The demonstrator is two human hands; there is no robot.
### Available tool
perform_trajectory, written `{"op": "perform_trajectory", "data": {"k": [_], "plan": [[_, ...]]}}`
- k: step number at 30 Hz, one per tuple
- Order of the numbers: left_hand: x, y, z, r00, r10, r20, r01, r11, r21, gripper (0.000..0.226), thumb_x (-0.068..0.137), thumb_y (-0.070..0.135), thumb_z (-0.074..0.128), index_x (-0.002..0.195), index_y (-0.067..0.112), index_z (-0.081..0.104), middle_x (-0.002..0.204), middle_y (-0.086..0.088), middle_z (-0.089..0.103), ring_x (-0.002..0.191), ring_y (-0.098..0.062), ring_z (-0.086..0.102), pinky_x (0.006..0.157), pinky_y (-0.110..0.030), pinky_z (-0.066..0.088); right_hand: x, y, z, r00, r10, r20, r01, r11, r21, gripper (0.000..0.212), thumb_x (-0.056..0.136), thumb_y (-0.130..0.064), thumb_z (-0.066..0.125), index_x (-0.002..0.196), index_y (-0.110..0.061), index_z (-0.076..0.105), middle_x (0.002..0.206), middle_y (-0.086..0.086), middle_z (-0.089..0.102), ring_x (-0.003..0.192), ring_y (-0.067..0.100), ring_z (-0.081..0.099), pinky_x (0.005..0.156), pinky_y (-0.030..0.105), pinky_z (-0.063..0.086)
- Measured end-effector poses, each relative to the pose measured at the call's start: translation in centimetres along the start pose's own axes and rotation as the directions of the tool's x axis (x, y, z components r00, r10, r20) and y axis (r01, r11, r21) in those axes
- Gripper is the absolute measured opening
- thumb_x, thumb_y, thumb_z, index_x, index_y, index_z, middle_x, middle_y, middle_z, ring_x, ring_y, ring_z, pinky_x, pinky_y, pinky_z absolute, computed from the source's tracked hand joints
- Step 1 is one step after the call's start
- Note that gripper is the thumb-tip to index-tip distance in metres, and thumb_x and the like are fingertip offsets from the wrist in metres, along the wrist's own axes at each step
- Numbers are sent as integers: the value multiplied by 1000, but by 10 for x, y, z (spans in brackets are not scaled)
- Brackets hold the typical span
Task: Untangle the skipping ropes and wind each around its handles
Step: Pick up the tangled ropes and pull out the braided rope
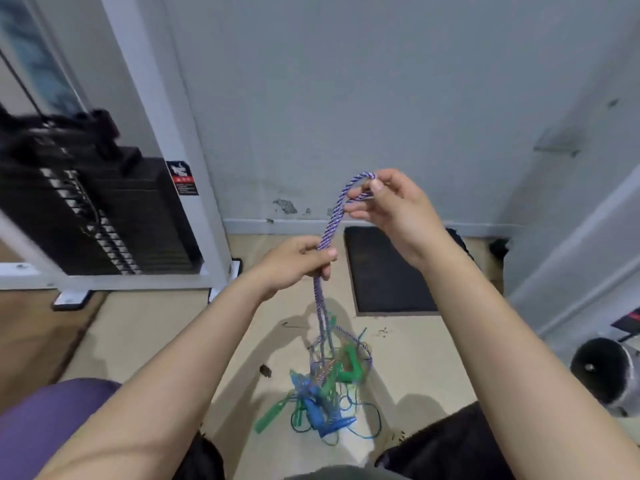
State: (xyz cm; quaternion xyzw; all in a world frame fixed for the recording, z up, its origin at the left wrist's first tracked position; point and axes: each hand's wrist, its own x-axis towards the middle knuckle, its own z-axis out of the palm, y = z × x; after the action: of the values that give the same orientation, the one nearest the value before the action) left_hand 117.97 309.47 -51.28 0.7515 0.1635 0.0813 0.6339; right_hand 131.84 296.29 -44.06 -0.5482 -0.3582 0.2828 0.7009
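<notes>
**Both hands on one braided rope, tangle on floor**

Right hand (391,206) pinches the top bend of a purple-and-white braided rope (334,216), raised. Left hand (298,263), lower, has its fingers curled round the doubled strands. Both strands run down into a tangle of ropes (325,386) with green handles (349,365) and blue handles (317,410), lying on the beige floor (145,337) near a black mat (384,271).

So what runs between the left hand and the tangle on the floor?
In the head view, purple-white rope strands hang from the left hand to the tangle; nothing else lies between.
</notes>
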Motion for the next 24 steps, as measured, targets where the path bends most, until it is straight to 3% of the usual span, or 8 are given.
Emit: {"op": "perform_trajectory", "data": {"k": [4, 7, 11, 14, 16, 18, 21, 24], "plan": [[-31, 41, -8, 1000, 24, 2, -24, 994, 108, 24, 100, 23, 54, 79, 14, 62, 66, 3, 65, 72, -19, 62, 83, -38, 49, -16, -68, 1, 954, -181, -237, 192, 981, 24, 14, 103, -5, 42, 93, -10, 50, 93, 11, 64, 71, 17, 70, 78, 29, 58], [-49, 80, -9, 995, 101, -21, -97, 985, 143, 26, 102, 21, 51, 80, 9, 61, 61, 3, 61, 64, -15, 60, 73, -30, 50, -25, -102, 6, 927, -265, -267, 256, 964, -69, 9, 101, -8, 49, 94, -11, 54, 93, 10, 63, 76, 23, 70, 82, 32, 58], [-61, 124, -6, 967, 221, -124, -210, 973, 100, 26, 102, 16, 49, 78, 9, 57, 58, -1, 55, 52, -11, 53, 57, -20, 48, -35, -123, 14, 947, -231, -224, 182, 959, -218, 9, 97, -11, 57, 90, -9, 64, 89, 12, 64, 68, 22, 67, 73, 30, 59], [-59, 144, -8, 947, 270, -173, -258, 962, 89, 25, 102, 18, 50, 82, 7, 59, 63, -4, 60, 53, -13, 58, 59, -23, 51, -38, -116, 20, 965, -153, -214, 99, 965, -242, 14, 97, -12, 58, 99, 0, 65, 91, 15, 63, 62, 20, 67, 66, 27, 59], [-55, 151, -11, 936, 281, -211, -270, 960, 81, 24, 101, 20, 52, 84, 8, 63, 68, -5, 65, 59, -15, 62, 62, -24, 51, -38, -105, 23, 977, -77, -199, 37, 980, -196, 16, 97, -13, 58, 105, -1, 62, 92, 17, 64, 67, 25, 68, 70, 34, 59], [-48, 152, -16, 921, 278, -273, -260, 960, 100, 22, 99, 22, 57, 84, 10, 67, 73, -3, 68, 65, -12, 63, 64, -23, 50, -34, -93, 24, 988, -12, -156, -17, 983, -184, 13, 95, -19, 61, 103, -8, 61, 94, 15, 66, 74, 29, 70, 78, 43, 57], [-39, 143, -26, 904, 258, -341, -226, 965, 131, 18, 94, 23, 64, 84, 12, 73, 72, 1, 62, 63, -6, 56, 56, -19, 49, -24, -72, 26, 993, 114, -3, -111, 961, -253, 23, 93, -27, 64, 108, -11, 59, 102, 16, 66, 78, 24, 70, 71, 33, 58], [-31, 124, -29, 920, 187, -344, -199, 980, -1, 18, 94, 20, 64, 86, 5, 72, 69, -5, 57, 54, -10, 53, 52, -21, 50, -16, -41, 27, 928, 280, 246, -145, 879, -454, 19, 91, -32, 67, 101, -17, 66, 99, 7, 70, 82, 22, 71, 68, 29, 52]]}}
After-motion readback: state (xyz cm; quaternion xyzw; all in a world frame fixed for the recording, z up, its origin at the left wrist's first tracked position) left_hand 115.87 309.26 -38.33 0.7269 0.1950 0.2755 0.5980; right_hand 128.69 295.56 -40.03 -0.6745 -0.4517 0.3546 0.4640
